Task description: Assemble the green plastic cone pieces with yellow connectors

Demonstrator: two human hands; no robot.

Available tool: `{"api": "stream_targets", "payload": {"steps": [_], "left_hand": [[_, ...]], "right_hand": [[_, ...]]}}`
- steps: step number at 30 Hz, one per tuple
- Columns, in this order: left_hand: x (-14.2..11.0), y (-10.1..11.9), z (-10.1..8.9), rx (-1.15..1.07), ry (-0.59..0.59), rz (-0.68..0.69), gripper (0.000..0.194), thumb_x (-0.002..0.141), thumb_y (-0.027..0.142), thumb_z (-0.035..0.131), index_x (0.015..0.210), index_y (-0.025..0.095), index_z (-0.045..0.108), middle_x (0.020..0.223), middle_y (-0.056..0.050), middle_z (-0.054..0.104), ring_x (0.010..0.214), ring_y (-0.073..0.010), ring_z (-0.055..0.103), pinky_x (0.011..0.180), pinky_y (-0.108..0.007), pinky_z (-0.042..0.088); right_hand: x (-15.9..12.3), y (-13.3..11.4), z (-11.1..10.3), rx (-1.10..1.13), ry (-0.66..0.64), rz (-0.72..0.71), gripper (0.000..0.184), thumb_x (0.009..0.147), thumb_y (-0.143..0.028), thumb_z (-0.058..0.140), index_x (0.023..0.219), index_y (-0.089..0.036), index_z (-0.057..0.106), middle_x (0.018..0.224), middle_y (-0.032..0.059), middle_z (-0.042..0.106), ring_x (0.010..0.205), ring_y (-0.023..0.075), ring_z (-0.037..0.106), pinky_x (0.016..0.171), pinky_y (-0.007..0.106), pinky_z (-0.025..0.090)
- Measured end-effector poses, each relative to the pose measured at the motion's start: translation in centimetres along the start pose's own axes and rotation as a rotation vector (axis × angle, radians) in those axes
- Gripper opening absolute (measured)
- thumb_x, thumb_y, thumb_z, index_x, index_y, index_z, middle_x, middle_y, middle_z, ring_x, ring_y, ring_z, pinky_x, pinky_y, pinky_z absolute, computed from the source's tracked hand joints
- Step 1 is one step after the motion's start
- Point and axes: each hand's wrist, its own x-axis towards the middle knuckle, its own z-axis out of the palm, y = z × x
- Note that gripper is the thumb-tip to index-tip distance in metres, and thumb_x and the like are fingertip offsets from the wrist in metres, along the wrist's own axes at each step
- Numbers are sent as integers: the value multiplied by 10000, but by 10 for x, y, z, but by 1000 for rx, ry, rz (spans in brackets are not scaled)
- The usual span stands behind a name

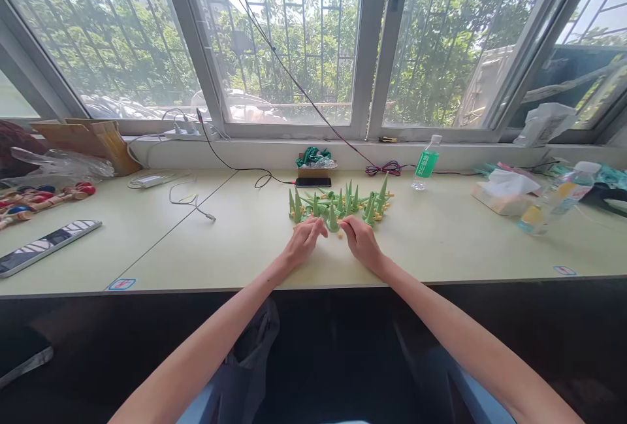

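Note:
Several green cone-shaped pieces (332,220) stand and lie in a cluster on the table, with small yellow parts among them. At the near left of this cluster is my left hand (304,241), resting on the table edge side with fingers loosely bent and apart; nothing shows in them. My right hand (362,241) is at the near right, its fingers curled together in a pinch beside a standing cone. Whatever the pinch may hold is hidden. A small yellow piece (339,234) lies between both hands.
Behind the cluster lie a black phone (313,182) and a box of green wrappers (316,161). A green-labelled bottle (426,164), a tissue box (504,195) and a bottle with yellow contents (558,200) are rightward. Leftward are a cable (193,200) and a silver-edged device (46,245).

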Motion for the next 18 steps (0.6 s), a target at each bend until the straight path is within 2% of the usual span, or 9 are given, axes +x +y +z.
{"api": "stream_targets", "payload": {"steps": [4,7,14,18], "left_hand": [[1,-1,0,-9,-86,-82,814,1000,584,100,616,188,698,722,-57,672,769,-189,597,855,-346,454],[2,-3,-1,-23,-108,-94,832,978,635,120,609,188,716,693,-61,668,749,-191,592,840,-344,456],[0,2,-6,-51,-115,-45,627,966,591,352,691,168,723,783,-64,647,775,-184,587,747,-308,463],[-1,4,-6,-2,-65,49,410,927,507,519,784,158,681,893,-66,619,790,-165,563,727,-299,465]], "right_hand": [[0,-1,0,21,-65,-74,266,1034,-341,381,861,-214,537,771,35,604,665,155,543,633,258,420],[0,-2,0,32,-101,-109,257,1036,-328,376,867,-218,535,797,41,613,692,159,551,653,261,429],[0,-2,-2,59,-121,-84,270,1035,-349,373,849,-219,520,770,29,602,668,156,540,642,259,425],[0,1,-1,43,-110,-48,301,1037,-361,352,802,-224,481,713,12,568,603,149,503,598,253,395]]}}
